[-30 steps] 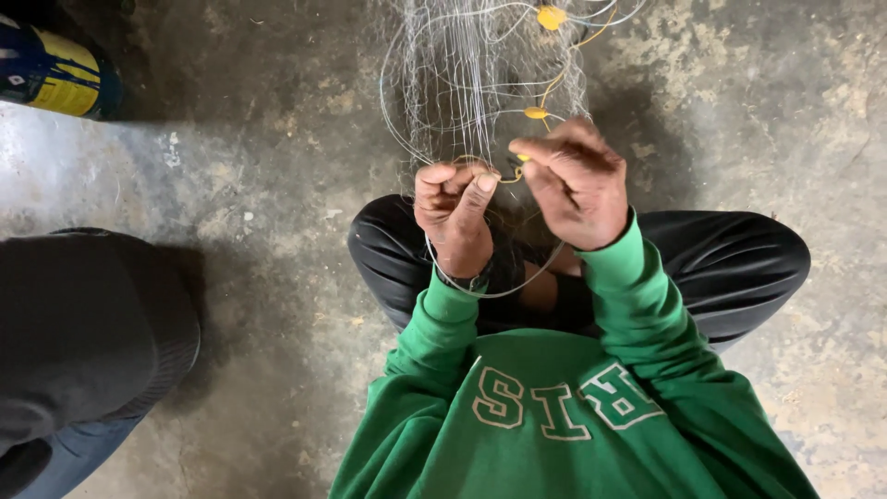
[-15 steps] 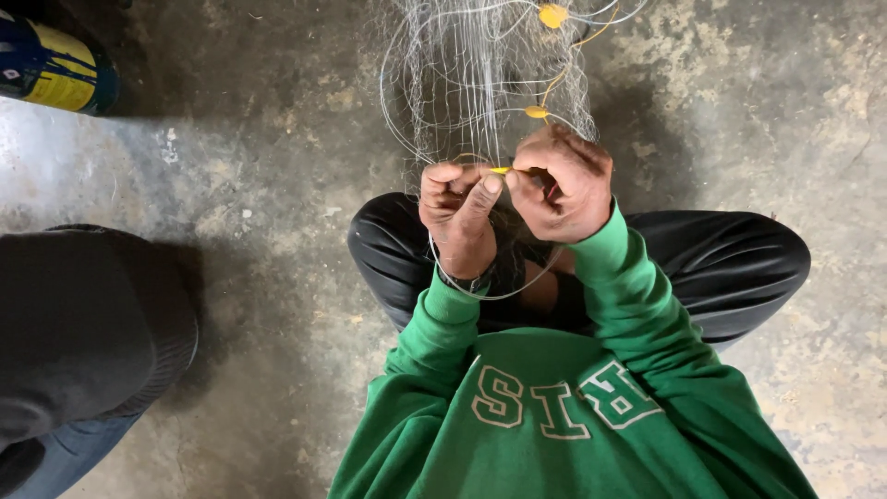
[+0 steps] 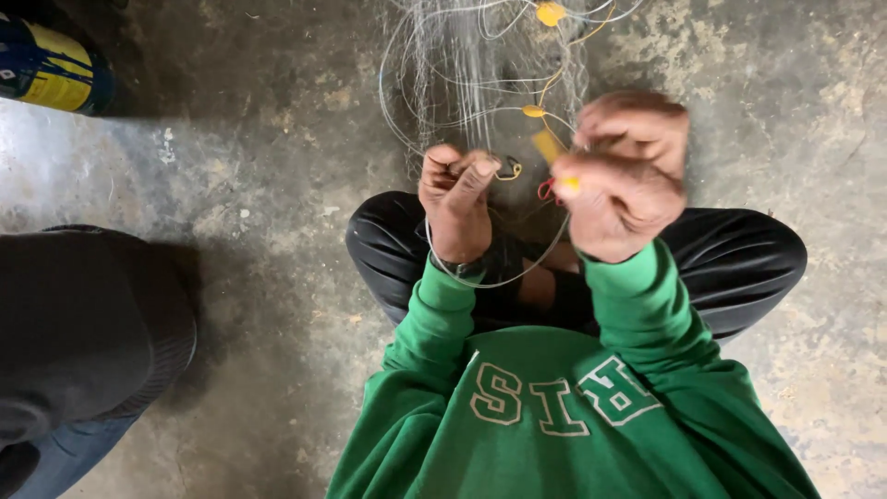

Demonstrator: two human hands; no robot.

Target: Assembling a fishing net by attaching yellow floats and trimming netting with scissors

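Left hand (image 3: 457, 208) pinched shut on fishing net (image 3: 490, 74) line, net spreading toward 12 o'clock over concrete floor (image 3: 277, 185). Right hand (image 3: 628, 176) closed around yellow netting needle (image 3: 552, 148), blurred. Keep line taut; draw knots evenly.

The concrete floor (image 3: 249, 212) is grey, mottled and stained, paler at the left and right; a tangle of thin pale fishing net (image 3: 480, 65) with small yellow floats (image 3: 551, 13) spreads over it at the top; a blue-and-yellow can (image 3: 51, 69) lies in the upper left corner.
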